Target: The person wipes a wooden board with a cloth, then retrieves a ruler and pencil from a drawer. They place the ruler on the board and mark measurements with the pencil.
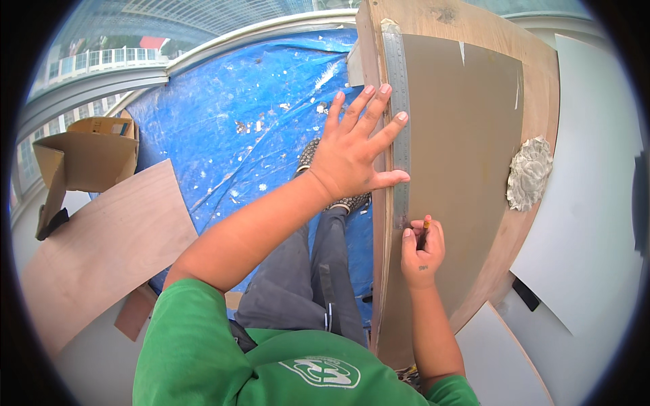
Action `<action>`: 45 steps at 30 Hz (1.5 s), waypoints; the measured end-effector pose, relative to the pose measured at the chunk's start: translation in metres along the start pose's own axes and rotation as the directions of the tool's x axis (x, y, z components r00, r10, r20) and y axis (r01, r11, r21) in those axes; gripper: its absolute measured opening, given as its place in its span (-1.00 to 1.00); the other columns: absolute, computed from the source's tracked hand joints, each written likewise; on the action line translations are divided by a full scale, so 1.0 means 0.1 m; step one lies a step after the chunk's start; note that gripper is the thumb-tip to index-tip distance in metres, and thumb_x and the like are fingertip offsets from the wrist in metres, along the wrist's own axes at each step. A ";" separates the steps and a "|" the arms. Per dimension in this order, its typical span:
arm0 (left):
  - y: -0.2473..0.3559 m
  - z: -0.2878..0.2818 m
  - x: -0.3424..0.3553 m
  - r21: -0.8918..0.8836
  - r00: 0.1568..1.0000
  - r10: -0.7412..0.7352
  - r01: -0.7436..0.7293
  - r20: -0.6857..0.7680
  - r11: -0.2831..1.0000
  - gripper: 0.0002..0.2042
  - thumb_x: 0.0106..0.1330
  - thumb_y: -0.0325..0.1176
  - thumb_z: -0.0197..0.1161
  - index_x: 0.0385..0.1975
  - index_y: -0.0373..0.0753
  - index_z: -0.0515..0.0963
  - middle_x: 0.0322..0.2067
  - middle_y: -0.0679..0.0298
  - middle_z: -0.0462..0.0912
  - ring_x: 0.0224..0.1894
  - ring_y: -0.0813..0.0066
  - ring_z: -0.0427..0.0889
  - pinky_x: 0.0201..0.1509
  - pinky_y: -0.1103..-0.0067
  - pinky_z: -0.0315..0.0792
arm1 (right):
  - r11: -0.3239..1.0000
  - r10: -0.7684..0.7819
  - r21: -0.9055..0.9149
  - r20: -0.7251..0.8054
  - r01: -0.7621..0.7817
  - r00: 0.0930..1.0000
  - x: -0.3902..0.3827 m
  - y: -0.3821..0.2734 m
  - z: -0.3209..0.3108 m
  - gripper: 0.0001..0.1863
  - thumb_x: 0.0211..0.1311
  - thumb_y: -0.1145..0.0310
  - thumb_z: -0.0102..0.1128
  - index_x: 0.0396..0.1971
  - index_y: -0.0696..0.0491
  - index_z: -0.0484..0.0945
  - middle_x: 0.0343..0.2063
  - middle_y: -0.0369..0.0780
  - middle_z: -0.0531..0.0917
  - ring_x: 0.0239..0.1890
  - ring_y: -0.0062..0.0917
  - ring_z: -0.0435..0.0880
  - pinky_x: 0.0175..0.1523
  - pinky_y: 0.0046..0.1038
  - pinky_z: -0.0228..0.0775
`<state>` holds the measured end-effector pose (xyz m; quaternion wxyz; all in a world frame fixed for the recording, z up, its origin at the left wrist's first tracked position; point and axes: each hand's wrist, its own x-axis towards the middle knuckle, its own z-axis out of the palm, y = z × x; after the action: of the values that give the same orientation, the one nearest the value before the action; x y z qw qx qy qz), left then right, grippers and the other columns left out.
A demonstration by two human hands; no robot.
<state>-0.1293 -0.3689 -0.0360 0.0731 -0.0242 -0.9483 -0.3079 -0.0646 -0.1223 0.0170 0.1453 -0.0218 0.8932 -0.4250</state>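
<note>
Lying flat on board (pixel 467 135): long steel ruler (pixel 398 122)

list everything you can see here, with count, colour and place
metal ruler: 1, grey, along the sheet's left edge
laminate sheet: 1, brown-grey, on the wooden board
wooden board: 1, tan, right of centre
crumpled rag: 1, off-white, board's right edge
tarp: 1, blue, on the floor
plywood panel: 1, light brown, lower left
cardboard box: 1, brown, far left
pencil: 1, in right hand
left hand: pressing the ruler
right hand: at the ruler's near end
</note>
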 end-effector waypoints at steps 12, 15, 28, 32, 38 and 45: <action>-0.03 0.00 0.02 -0.124 1.000 -0.014 0.014 0.000 0.992 -0.08 -0.05 0.31 0.51 0.34 -0.03 0.47 0.55 -0.03 0.15 0.54 -0.06 0.18 0.52 -0.13 0.03 | 0.906 0.389 0.183 -0.006 -0.381 0.921 0.23 -0.29 -0.08 -0.95 0.38 0.56 0.18 -0.30 0.21 0.58 -0.41 -0.37 0.50 -0.42 -0.72 0.39 -0.31 -0.61 0.25; -0.04 0.01 0.01 -0.156 1.000 -0.020 0.019 -0.004 0.988 -0.09 -0.05 0.27 0.53 0.33 -0.04 0.47 0.55 -0.03 0.14 0.54 -0.04 0.18 0.53 -0.13 0.02 | 0.969 0.203 0.156 -0.061 -0.192 0.977 0.70 -0.57 -0.11 -0.90 0.45 0.51 0.16 -0.30 0.19 0.60 -0.45 -0.44 0.48 -0.43 -0.78 0.32 -0.33 -0.63 0.16; -0.05 -0.04 0.02 -0.188 0.998 -0.030 0.040 0.057 0.981 -0.13 -0.02 0.23 0.51 0.34 -0.04 0.46 0.56 -0.01 0.11 0.57 0.00 0.13 0.56 -0.12 -0.04 | 0.928 -0.073 -0.363 0.048 0.086 0.996 2.52 -1.45 0.69 -0.42 0.09 0.04 0.49 -0.01 0.15 0.59 -0.49 -0.28 0.54 -0.47 -0.60 0.47 -0.27 -0.50 0.42; -0.06 -0.04 0.03 -0.209 0.999 -0.030 0.038 0.045 0.977 -0.14 -0.01 0.23 0.50 0.32 -0.04 0.47 0.55 0.00 0.14 0.56 -0.01 0.15 0.57 -0.12 -0.06 | 0.914 -0.054 -0.402 0.032 0.062 0.998 2.50 -1.43 0.74 -0.45 0.08 0.07 0.49 -0.03 0.13 0.60 -0.46 -0.26 0.57 -0.46 -0.57 0.49 -0.27 -0.48 0.44; -0.06 -0.02 0.02 -0.239 0.999 -0.041 0.047 0.030 0.970 -0.16 -0.03 0.21 0.51 0.29 -0.04 0.50 0.54 0.00 0.17 0.56 0.00 0.17 0.57 -0.12 -0.08 | 0.947 -0.105 -0.305 0.014 0.104 0.994 2.50 -1.36 0.78 -0.50 0.12 0.12 0.47 -0.01 0.09 0.62 -0.41 -0.30 0.61 -0.45 -0.61 0.47 -0.27 -0.49 0.44; -0.07 -0.01 0.02 -0.248 0.998 -0.044 0.051 0.034 0.967 -0.17 -0.04 0.21 0.52 0.28 -0.02 0.51 0.55 0.03 0.16 0.57 0.02 0.15 0.58 -0.12 -0.09 | 0.959 -0.062 -0.276 0.012 0.063 0.998 2.49 -1.38 0.77 -0.52 0.13 0.15 0.47 0.01 0.07 0.65 -0.47 -0.37 0.55 -0.47 -0.69 0.41 -0.31 -0.55 0.37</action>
<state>-0.1314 -0.3755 -0.0387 0.0488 -0.0147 -0.9034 -0.4258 -0.2931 -0.3087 0.0164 0.1289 -0.0708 0.9423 -0.3008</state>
